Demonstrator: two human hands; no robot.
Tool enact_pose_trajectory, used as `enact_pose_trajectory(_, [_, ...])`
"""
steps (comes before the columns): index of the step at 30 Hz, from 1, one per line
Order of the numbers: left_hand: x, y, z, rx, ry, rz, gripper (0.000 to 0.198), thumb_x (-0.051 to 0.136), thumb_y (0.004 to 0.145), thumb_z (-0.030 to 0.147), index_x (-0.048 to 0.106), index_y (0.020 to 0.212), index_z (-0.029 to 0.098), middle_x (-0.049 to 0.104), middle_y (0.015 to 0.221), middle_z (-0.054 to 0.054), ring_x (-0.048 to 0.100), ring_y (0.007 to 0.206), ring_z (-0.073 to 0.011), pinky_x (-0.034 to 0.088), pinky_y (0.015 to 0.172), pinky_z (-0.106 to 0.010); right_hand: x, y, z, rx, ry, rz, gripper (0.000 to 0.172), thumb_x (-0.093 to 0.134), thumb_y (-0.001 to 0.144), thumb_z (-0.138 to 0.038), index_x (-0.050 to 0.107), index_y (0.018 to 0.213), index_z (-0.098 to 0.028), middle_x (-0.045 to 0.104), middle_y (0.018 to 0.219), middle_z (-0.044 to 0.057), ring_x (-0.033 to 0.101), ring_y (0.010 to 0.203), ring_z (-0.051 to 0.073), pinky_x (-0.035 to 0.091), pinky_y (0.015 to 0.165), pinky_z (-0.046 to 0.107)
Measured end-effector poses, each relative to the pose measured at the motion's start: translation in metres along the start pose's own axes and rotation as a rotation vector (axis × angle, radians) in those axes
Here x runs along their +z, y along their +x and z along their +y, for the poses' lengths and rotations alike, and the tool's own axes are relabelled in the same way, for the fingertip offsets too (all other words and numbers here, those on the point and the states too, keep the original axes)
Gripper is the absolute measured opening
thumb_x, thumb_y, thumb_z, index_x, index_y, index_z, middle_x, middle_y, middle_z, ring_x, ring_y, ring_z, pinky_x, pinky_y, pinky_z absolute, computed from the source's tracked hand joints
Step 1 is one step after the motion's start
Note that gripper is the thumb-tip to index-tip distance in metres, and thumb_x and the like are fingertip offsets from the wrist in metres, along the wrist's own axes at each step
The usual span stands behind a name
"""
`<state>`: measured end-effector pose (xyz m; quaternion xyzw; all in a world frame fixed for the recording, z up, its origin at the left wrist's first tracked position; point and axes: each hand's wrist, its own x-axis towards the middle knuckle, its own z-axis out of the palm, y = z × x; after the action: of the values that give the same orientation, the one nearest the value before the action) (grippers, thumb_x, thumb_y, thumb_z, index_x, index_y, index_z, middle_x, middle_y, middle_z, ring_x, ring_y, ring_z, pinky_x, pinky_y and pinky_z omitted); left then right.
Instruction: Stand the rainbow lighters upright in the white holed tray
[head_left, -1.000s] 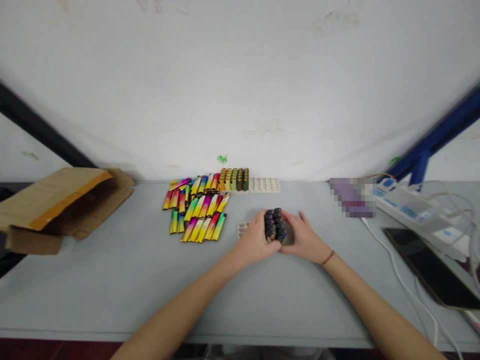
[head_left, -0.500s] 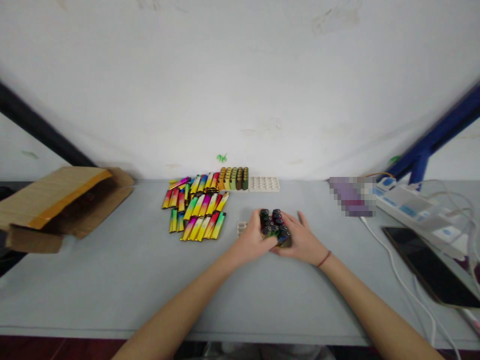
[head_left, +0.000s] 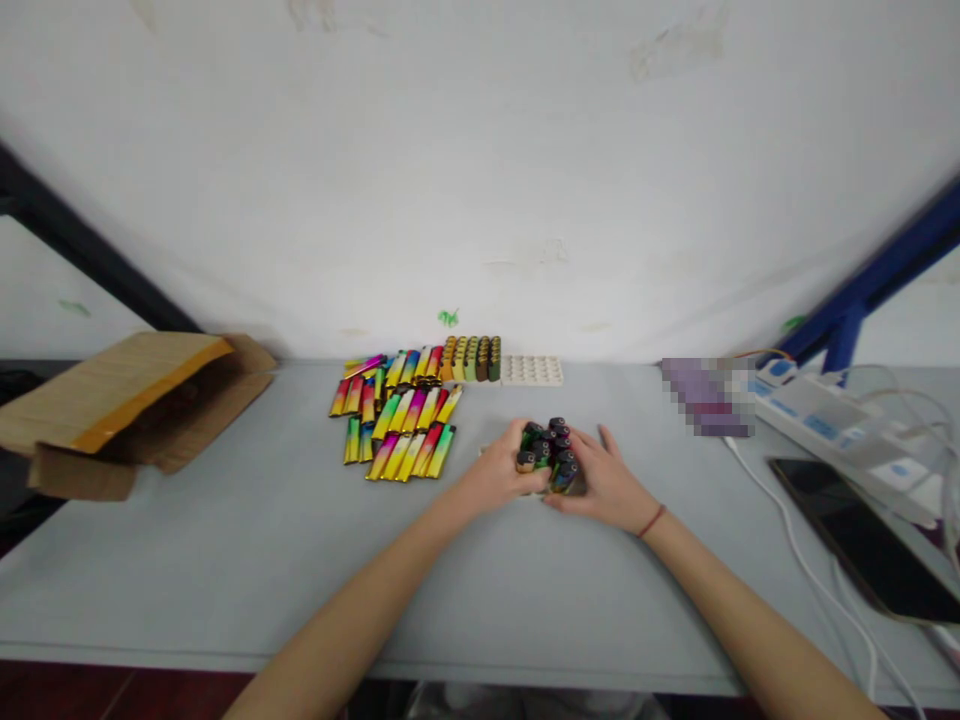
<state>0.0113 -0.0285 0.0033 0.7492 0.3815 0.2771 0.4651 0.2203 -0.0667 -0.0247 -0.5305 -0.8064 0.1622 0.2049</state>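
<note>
Both my hands meet at the middle of the grey table (head_left: pixel 225 560) around a bundle of lighters (head_left: pixel 550 456) with dark tops. My left hand (head_left: pixel 498 472) is closed on the bundle's left side. My right hand (head_left: pixel 604 479) cups its right side, fingers wrapped round it. The bundle is tilted, its dark tops facing up and toward me. Partly hidden under my hands lies a small white tray (head_left: pixel 484 452). To the left, several rainbow-coloured lighters (head_left: pixel 397 415) lie flat in rows.
A row of upright lighters (head_left: pixel 472 358) and a white holed tray (head_left: pixel 531 370) stand by the wall. An open cardboard box (head_left: pixel 127 405) lies at the left. A power strip (head_left: pixel 825 420), cables and a dark phone (head_left: pixel 870 540) sit at the right.
The bundle has tipped over between my hands, its tops now leaning left and toward me. Both hands have shifted slightly lower around it.
</note>
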Motion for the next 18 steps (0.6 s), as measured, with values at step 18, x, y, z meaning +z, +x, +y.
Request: enact_pose_trajectory(18, [0.009,0.000,0.006,-0.004,-0.051,0.162,0.045,0.070,0.067,0.023,0.049,0.107,0.021,0.060,0.088,0.001,0.057,0.078,-0.0154,0.048,0.074,-0.030,-0.002,0.000,-0.003,0.002,-0.034,-0.031,0.091,0.070,0.076,-0.055,0.035,0.152,-0.018,0.046,0.151,0.024,0.041,0.141,0.039,0.010,0.114,0.074])
